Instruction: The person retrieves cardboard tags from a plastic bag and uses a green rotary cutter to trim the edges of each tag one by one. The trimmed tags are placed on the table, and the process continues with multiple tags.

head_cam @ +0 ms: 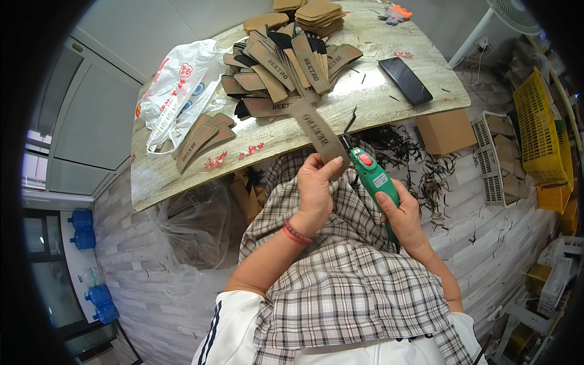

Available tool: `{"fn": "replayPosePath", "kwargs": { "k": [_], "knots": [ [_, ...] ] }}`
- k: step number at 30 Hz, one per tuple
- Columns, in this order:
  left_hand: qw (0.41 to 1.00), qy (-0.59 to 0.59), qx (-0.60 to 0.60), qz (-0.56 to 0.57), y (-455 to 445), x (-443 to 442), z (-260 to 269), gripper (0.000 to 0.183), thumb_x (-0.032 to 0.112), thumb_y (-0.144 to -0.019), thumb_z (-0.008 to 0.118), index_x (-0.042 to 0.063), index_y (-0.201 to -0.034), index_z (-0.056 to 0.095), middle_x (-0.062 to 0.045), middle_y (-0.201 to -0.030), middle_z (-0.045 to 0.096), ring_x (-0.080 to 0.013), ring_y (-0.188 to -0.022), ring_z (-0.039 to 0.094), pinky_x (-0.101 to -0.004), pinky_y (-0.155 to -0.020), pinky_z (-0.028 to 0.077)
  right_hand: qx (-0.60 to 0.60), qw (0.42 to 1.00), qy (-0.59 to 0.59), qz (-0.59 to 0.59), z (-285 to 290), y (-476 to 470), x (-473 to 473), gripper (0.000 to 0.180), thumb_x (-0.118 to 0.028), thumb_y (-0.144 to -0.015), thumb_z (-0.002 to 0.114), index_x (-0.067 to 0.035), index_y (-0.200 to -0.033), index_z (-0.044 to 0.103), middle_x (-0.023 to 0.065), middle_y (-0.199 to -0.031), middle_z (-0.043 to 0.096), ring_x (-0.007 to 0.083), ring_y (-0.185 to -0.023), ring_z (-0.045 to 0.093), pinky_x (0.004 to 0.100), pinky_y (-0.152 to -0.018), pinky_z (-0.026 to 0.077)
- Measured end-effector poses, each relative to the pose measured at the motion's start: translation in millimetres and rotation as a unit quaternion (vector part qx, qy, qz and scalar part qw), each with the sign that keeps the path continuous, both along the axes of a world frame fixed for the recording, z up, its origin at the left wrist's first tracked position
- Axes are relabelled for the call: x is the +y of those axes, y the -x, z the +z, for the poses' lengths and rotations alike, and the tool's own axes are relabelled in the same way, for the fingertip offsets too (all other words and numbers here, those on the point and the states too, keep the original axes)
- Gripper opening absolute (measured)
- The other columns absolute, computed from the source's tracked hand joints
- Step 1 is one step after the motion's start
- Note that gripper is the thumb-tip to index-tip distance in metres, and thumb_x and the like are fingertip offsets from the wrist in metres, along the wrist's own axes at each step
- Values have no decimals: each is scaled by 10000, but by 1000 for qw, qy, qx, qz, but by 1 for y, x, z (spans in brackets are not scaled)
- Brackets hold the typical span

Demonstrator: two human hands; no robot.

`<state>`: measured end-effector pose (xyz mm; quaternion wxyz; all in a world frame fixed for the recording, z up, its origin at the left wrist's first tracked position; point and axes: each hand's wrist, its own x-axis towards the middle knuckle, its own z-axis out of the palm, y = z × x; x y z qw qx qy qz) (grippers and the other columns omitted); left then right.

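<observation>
My left hand (317, 187) pinches the near end of a flat tan strip (320, 134) that bears printed lettering and points away over the table edge. In my right hand (401, 210) is a green handheld electric cutter (376, 178) with a red button; its thin metal tip is at the strip's right edge. A thin black scrap (350, 120) lies just beyond the tip. Beyond the strip, a heap of similar tan and black strips (273, 68) covers the middle of the table. Several more strips (198, 143) lie fanned out at the left.
The wooden table (273, 146) also carries a white plastic bag (182, 86), a black phone (405, 81), stacked tan pieces (319, 16) and a glove (395, 15). Black scraps (429, 182) litter the floor near a cardboard box (445, 130) and a yellow crate (540, 127). A clear bag (200, 228) stands below left.
</observation>
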<state>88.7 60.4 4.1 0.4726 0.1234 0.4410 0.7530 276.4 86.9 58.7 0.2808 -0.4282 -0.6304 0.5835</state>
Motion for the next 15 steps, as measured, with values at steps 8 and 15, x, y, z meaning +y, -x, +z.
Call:
{"fn": "replayPosePath", "kwargs": {
  "k": [8, 15],
  "knots": [
    [998, -37, 19, 56, 18, 4, 6, 227, -43, -847, 668, -9, -1060, 596, -80, -1000, 683, -160, -915, 661, -280, -846, 529, -43, 998, -9, 39, -8, -5, -4, 426, -334, -922, 667, -2, -1179, 594, 19, -662, 580, 71, -568, 531, 253, -514, 427],
    [998, -40, 4, 49, 17, 3, 5, 227, -50, -843, 670, -7, -1056, 604, -76, -1008, 680, -159, -915, 658, -287, -865, 521, -46, 998, -14, 42, -12, -5, -2, 442, -350, -918, 670, 2, -1174, 596, 33, -687, 594, 84, -587, 533, 265, -530, 432]
  ]
}}
